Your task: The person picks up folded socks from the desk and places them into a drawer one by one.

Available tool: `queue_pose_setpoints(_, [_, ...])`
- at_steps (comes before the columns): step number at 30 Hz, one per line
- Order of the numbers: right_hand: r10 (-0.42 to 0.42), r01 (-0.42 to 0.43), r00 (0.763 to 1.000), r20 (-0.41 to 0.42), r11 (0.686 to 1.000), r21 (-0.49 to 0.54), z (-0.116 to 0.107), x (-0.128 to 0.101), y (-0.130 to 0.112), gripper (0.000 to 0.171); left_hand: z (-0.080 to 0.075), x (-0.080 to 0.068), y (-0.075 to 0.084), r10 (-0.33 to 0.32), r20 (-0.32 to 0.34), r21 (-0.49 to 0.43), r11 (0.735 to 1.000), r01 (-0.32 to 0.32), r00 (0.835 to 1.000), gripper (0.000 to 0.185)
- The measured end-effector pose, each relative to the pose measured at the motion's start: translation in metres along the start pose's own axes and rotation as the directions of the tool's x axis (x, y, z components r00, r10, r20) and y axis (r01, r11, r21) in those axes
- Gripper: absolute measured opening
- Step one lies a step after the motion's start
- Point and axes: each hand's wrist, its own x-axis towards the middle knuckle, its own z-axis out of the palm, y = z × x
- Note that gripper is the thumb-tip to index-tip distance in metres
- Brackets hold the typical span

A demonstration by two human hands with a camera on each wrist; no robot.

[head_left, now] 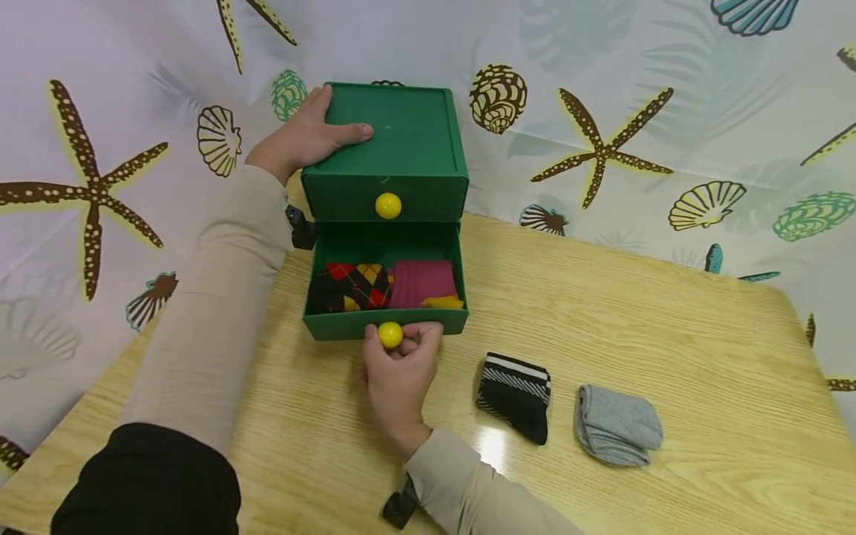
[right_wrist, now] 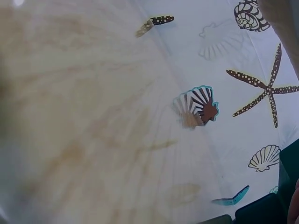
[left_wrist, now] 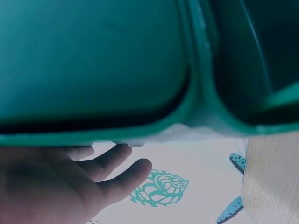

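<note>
A green two-drawer box (head_left: 394, 134) stands against the patterned cloth. My left hand (head_left: 310, 137) rests at its top left, thumb lying on the lid; in the left wrist view that hand (left_wrist: 70, 186) shows its fingers stretched out beside the green wall. The lower drawer (head_left: 341, 325) is pulled out, and my right hand (head_left: 401, 383) pinches its yellow knob (head_left: 390, 335) between thumb and fingers. Inside lie an argyle sock (head_left: 354, 286), a magenta folded sock (head_left: 421, 281) and a yellow piece of fabric (head_left: 443, 302). The upper drawer, with another yellow knob (head_left: 388, 206), is closed.
To the right on the wooden table (head_left: 702, 319) lie a black patterned folded sock (head_left: 515, 397) and a grey folded sock (head_left: 617, 425). A white cloth with shells and starfish (head_left: 602, 152) hangs behind the table.
</note>
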Motion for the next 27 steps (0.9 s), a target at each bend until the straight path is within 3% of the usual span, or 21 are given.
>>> queue_pose_setpoints(19, [-0.027, 0.028, 0.997, -0.072, 0.999, 0.02, 0.0021, 0.0032, 0.007, 0.04, 0.0009, -0.0001, -0.0023, -0.007, -0.007, -0.022, 1.0, 0.006, 1.0, 0.099])
queue_pose_setpoints(27, [-0.037, 0.035, 0.997, -0.062, 0.999, -0.04, 0.0002, 0.0097, 0.0067, 0.041, -0.0003, 0.0029, -0.0037, 0.003, -0.009, -0.012, 1.0, -0.003, 1.0, 0.098])
